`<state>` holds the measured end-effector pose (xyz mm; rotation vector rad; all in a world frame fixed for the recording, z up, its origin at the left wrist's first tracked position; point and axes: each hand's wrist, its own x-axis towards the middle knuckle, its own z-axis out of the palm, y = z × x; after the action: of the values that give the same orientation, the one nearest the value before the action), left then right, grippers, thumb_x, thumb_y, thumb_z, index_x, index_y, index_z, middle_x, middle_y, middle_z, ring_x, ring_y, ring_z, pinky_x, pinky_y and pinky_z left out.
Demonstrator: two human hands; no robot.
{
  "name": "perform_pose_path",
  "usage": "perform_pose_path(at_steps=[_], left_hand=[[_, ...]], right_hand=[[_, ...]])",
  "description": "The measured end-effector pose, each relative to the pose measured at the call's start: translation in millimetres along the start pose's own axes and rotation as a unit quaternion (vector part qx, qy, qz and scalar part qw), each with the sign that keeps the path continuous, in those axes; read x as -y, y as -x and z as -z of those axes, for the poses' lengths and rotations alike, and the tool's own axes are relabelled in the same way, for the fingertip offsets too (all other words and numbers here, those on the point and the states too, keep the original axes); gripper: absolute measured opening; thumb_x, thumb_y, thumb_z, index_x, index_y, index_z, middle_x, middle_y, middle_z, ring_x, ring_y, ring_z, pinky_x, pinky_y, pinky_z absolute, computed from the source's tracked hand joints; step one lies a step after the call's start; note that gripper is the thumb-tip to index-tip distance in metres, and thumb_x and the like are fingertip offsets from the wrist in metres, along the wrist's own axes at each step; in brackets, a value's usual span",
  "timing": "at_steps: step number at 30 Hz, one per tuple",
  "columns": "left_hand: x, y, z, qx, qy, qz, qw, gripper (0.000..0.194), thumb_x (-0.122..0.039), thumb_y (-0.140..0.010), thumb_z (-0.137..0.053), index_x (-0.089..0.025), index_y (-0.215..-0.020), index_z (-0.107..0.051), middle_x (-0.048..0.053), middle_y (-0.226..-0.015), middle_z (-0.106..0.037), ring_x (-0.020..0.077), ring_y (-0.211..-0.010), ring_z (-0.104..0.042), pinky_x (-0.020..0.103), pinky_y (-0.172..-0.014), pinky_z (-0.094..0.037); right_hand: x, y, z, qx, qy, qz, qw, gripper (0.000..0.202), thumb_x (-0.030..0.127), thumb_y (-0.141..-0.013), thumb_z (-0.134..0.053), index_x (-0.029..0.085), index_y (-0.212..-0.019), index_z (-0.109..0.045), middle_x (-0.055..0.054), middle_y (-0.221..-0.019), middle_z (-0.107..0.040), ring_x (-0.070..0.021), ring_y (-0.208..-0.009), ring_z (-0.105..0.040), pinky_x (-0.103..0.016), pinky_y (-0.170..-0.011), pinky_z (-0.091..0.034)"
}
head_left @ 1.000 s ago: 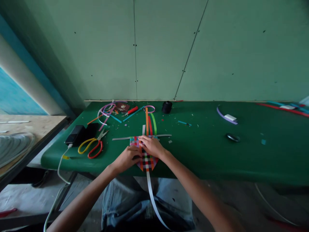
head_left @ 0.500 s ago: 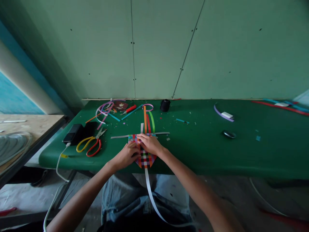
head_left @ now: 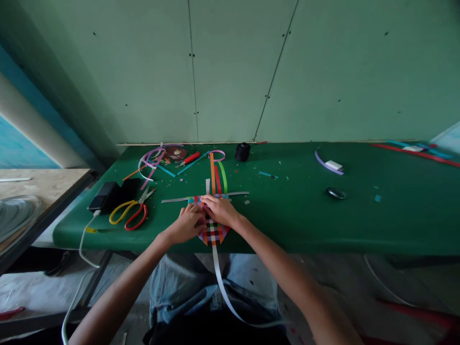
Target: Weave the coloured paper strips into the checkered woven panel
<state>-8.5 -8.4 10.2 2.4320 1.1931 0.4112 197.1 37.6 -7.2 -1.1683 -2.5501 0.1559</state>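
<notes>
A colourful checked piece woven from flat strips point(head_left: 212, 234) lies at the table's front edge and narrows towards me. My left hand point(head_left: 186, 223) is at its left side, fingers curled onto the weave. From the right, my right hand point(head_left: 222, 211) lies across its upper part with the fingertips pressed down near the left hand's. The hands hide much of the weave. Orange point(head_left: 212, 175), red and green strips stick out at the far end, and a grey strip point(head_left: 174, 200) runs out to both sides. A long white strip point(head_left: 220, 278) hangs from the near end over my lap.
Left on the green table point(head_left: 287, 218) are scissors point(head_left: 134, 211), a black device point(head_left: 105, 197) with a white cable, loose strips point(head_left: 153, 160) and a red-handled cutter point(head_left: 190, 158). A black thread spool point(head_left: 243, 152) stands behind. Rightward lie a purple strip point(head_left: 325, 164) and a dark oval object point(head_left: 336, 193).
The whole view has shifted slightly, so things appear a little further left and higher. Both hands stay on the woven piece in nearly the same pose.
</notes>
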Motion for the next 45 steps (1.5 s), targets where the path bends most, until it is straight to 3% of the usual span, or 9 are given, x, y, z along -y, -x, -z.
perform_pose_path(at_steps=[5, 16, 23, 37, 45], left_hand=[[2, -2, 2.3, 0.012, 0.004, 0.007, 1.000, 0.007, -0.028, -0.092, -0.073, -0.022, -0.090, -0.073, 0.006, -0.111, -0.061, 0.0313, -0.120, -0.051, 0.053, -0.104, -0.045], [5, 10, 18.4, -0.003, 0.052, -0.103, 0.993, 0.017, -0.031, -0.094, -0.075, -0.025, -0.110, -0.073, 0.006, -0.121, -0.067, 0.0243, -0.123, -0.059, 0.042, -0.107, -0.049], [-1, 6, 13.3, -0.008, -0.005, -0.077, 0.997, 0.008, -0.028, -0.097, -0.070, -0.024, -0.100, -0.075, 0.005, -0.110, -0.071, 0.0251, -0.115, -0.063, 0.043, -0.101, -0.049], [-8, -1, 17.9, 0.029, -0.019, -0.090, 0.995, 0.013, -0.017, -0.098, -0.057, -0.022, -0.096, -0.070, 0.008, -0.109, -0.070, 0.0272, -0.113, -0.062, 0.042, -0.098, -0.048], [1, -13, 14.1, 0.058, -0.059, -0.067, 0.994, 0.014, -0.023, -0.096, -0.061, -0.022, -0.094, -0.075, 0.012, -0.114, -0.063, 0.0320, -0.111, -0.060, 0.044, -0.089, -0.053]], right_hand=[[1, -1, -1, -0.009, 0.005, 0.002, 1.000, 0.039, 0.028, -0.108, -0.045, 0.019, -0.142, -0.062, -0.010, -0.148, -0.064, -0.0236, -0.112, -0.073, -0.031, -0.085, -0.057], [1, 0, 1, -0.001, 0.001, 0.000, 1.000, 0.037, 0.028, -0.107, -0.052, 0.018, -0.141, -0.062, -0.010, -0.147, -0.064, -0.0230, -0.109, -0.073, -0.031, -0.082, -0.056], [1, 0, 0, -0.005, -0.005, -0.003, 1.000, 0.038, 0.032, -0.109, -0.049, 0.018, -0.141, -0.062, -0.012, -0.145, -0.064, -0.0222, -0.110, -0.072, -0.029, -0.081, -0.055], [-1, 0, -3, -0.009, 0.000, 0.003, 1.000, 0.039, 0.031, -0.108, -0.048, 0.017, -0.141, -0.062, -0.013, -0.143, -0.066, -0.0213, -0.102, -0.072, -0.028, -0.077, -0.052], [1, 1, -1, 0.000, -0.004, -0.010, 1.000, 0.038, 0.027, -0.104, -0.052, 0.021, -0.140, -0.063, -0.010, -0.142, -0.067, -0.0219, -0.101, -0.071, -0.029, -0.076, -0.050]])
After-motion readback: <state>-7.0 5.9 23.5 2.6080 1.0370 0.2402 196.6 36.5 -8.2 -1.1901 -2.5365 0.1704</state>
